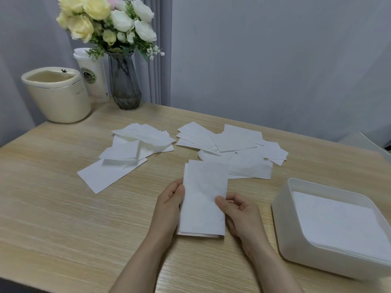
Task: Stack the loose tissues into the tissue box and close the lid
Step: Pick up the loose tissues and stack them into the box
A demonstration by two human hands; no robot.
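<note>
Holding a small tissue stack (204,199) between left hand (169,210) and right hand (241,216), tissue box (292,235) lidless beside them

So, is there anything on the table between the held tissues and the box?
Nothing visible. Both hands, left and right, hold the tissues; the open box stands just to their right, with only bare table between. The loose tissues lie farther back.

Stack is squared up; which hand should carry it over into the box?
Right, probably. The box sits open on the right, beside the right hand, which already pinches the stack. The left hand holds the far edge and would have to cross over.
</note>
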